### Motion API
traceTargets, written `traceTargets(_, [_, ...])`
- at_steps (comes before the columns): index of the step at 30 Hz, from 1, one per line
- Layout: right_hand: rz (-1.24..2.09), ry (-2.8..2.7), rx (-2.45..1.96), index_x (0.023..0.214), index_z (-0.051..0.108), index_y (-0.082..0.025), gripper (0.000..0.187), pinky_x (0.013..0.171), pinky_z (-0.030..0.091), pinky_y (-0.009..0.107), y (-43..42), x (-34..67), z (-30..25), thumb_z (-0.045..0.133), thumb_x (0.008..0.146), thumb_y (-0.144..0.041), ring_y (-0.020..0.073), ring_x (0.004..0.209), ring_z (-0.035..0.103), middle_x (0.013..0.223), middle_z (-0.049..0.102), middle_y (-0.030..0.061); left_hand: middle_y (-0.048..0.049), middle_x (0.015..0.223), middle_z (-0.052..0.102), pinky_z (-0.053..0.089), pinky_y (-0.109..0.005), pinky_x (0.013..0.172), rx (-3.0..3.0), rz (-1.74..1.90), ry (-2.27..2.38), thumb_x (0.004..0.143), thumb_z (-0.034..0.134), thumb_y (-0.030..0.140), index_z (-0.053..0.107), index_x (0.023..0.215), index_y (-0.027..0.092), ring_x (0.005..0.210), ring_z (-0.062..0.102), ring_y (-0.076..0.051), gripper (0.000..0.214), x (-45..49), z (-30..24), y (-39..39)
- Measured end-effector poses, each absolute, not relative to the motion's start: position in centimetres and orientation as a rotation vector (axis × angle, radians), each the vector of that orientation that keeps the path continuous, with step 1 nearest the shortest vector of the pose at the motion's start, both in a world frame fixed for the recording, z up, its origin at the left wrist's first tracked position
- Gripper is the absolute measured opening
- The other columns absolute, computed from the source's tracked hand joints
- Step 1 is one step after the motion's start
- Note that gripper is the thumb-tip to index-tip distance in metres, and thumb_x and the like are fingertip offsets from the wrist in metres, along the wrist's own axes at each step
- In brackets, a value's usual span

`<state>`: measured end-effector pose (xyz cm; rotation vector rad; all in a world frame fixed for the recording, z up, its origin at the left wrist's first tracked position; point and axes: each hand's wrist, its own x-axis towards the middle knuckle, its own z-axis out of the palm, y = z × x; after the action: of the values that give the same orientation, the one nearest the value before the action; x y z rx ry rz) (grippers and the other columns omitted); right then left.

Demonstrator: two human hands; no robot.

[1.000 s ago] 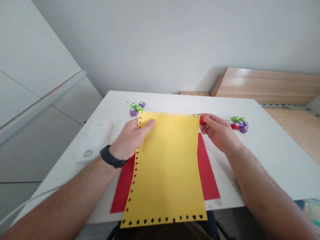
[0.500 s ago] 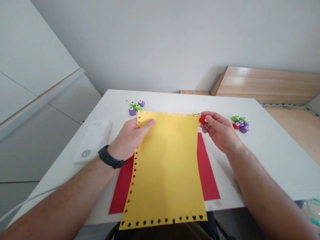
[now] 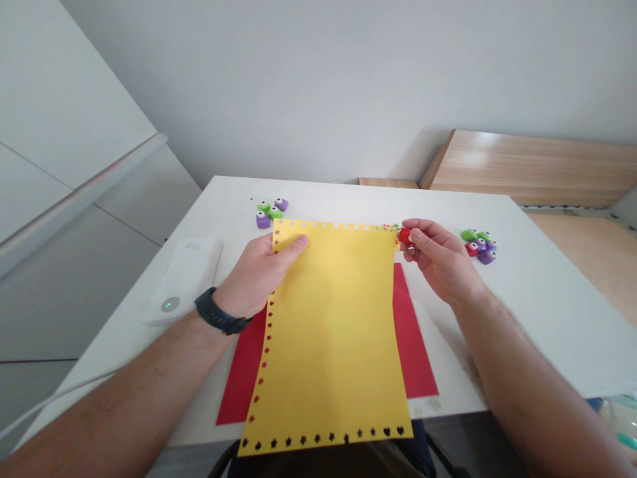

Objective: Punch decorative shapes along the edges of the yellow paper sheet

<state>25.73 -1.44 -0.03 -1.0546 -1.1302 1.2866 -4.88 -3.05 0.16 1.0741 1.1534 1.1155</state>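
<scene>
A yellow sheet of paper (image 3: 333,332) with small shapes punched along its left, top and bottom edges is held up over a red sheet (image 3: 413,345) that lies flat on the white table (image 3: 537,299). My left hand (image 3: 259,275), with a dark watch on the wrist, pinches the yellow sheet's top left corner, thumb on the front. My right hand (image 3: 440,262) is closed on a small red paper punch (image 3: 405,236) set against the sheet's top right corner.
Green and purple punches (image 3: 270,212) lie at the table's back left, and a cluster of green, red and purple punches (image 3: 478,244) at the right. A white device (image 3: 186,275) with a cable rests at the left edge. A wooden bed frame (image 3: 537,166) stands behind.
Nearly nothing differs. The red punch in my right hand has shifted slightly at the sheet's top right corner, and the view has drifted a little.
</scene>
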Motion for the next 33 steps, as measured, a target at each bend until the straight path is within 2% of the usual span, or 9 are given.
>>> traceTargets(7, [1.308,-1.133,-1.060,0.108,0.076,-0.027,0.023,0.065,0.044,0.031,-1.32,25.61,-0.25,0.082,0.090,-0.039,0.0159,0.079,0.060,0.098,0.071,0.0028,-0.0098,0.131,0.078,0.062,-0.051,0.102,1.065,1.111,1.146,0.086,0.081,0.056,0.077,0.131,0.025,0.118,0.075,-0.037,0.055,-4.83,0.21,-3.09])
traceTargets(17, [1.302,-1.152,-1.090,0.108,0.076,-0.027,0.025,0.066,0.045,0.031,-1.43,25.48,-0.28,0.084,0.088,-0.040,0.0152,0.077,0.059,0.095,0.070,0.0016,-0.0095,0.134,0.077,0.063,-0.047,0.099,1.071,1.109,1.142,0.086,0.080,0.056,0.077,0.130,0.024,0.118,0.074,-0.036,0.055,-4.82,0.16,-3.05])
traceTargets(23, [1.315,-1.200,-1.092,0.110,0.076,-0.027,0.028,0.066,0.046,0.030,-1.40,25.33,-0.51,0.084,0.088,-0.043,0.0159,0.082,0.061,0.102,0.073,0.0025,-0.0103,0.133,0.077,0.062,-0.048,0.101,1.081,1.109,1.171,0.085,0.081,0.057,0.079,0.126,0.025,0.120,0.074,-0.037,0.052,-4.72,0.14,-3.06])
traceTargets(33, [1.434,-1.189,-1.085,0.108,0.076,-0.026,0.036,0.082,0.053,0.034,-1.41,25.14,-0.86,0.092,0.079,-0.037,0.0193,0.093,0.067,0.105,0.076,0.0035,-0.0102,0.131,0.078,0.062,-0.050,0.102,1.075,1.067,1.149,0.086,0.080,0.060,0.078,0.128,0.025,0.119,0.074,-0.037,0.055,-4.79,0.21,-3.24])
